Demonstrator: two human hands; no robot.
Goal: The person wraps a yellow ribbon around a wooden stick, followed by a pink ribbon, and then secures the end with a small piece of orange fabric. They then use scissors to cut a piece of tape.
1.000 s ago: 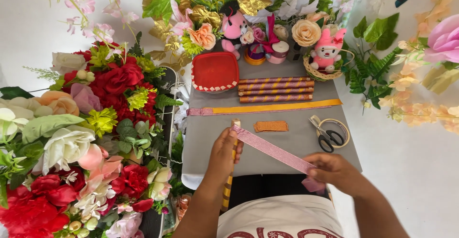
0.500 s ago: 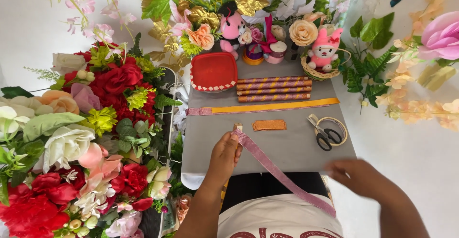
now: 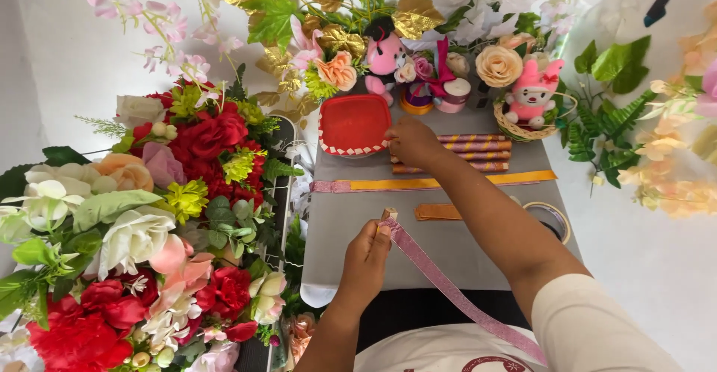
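Pink ribbon in left hand

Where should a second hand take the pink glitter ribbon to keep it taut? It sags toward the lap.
Pinch the pink glitter ribbon flat across its width at mid-span, from its free right edge; the left hand already pinches the top end.
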